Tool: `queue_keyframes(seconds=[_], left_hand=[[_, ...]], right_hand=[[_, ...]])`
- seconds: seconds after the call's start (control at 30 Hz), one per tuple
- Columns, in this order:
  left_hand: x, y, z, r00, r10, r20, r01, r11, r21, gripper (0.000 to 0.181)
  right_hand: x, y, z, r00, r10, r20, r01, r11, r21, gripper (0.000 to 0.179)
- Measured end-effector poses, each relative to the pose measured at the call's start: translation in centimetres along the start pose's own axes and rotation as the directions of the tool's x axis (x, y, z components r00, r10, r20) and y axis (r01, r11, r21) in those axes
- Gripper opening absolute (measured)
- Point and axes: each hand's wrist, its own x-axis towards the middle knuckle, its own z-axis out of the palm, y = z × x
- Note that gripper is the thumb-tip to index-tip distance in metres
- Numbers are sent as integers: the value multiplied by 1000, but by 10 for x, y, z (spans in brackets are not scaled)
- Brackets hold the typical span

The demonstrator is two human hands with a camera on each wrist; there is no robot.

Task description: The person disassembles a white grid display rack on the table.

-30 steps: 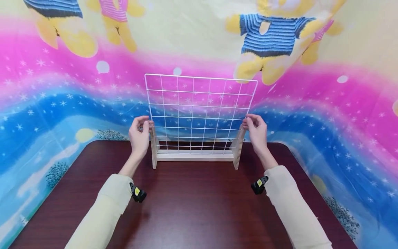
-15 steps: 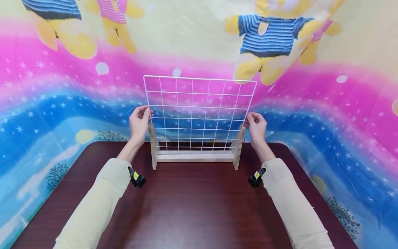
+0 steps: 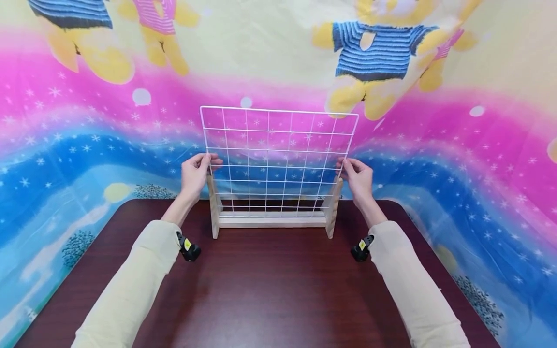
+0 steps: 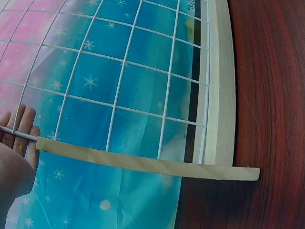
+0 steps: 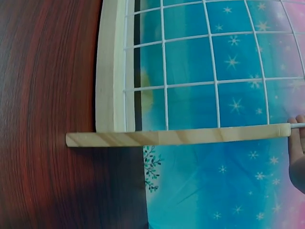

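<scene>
A white wire grid panel (image 3: 279, 140) stands upright in a light wooden stand (image 3: 271, 222) at the far side of the table. My left hand (image 3: 195, 174) holds the panel's left edge wire just above the stand's left side piece (image 4: 128, 161), thumb in front and fingers reaching behind. On the opposite edge, my right hand (image 3: 359, 180) pinches the wire just above the right side piece (image 5: 176, 137). The panel's lower edge meets the wooden crossbar (image 4: 220, 95). Only part of the right hand shows in the right wrist view.
The dark reddish-brown table (image 3: 270, 285) has rounded far corners. Behind it hangs a cloth backdrop (image 3: 270, 53) printed with bears and snowflakes, close to the panel. Black wrist cameras (image 3: 189, 249) sit by both sleeve cuffs.
My left hand first rose along the panel's edge, then its fingers reached further behind the wires. The right hand's fingers now reach behind the right edge. Panel and stand keep their place.
</scene>
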Motion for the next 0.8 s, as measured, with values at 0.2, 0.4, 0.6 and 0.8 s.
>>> queue_keyframes(seconds=[0.2,0.4,0.6,0.8], left_hand=[[2,1,-3,998,-5,58,5,1000,8,39],[1,1,-4,997,-18,72,13,997,70,36],[2,0,-2,998,-24,57,17,993,113,34],[0,6,-1,998,-23,52,17,994,112,32]], right_hand=[[-1,-1,-5,998,-9,59,17,990,-137,29],[0,-1,-7,996,-10,92,27,983,-182,30],[0,-4,-6,996,-2,94,20,982,-187,29],[1,-5,-6,994,3,109,22,974,-225,30]])
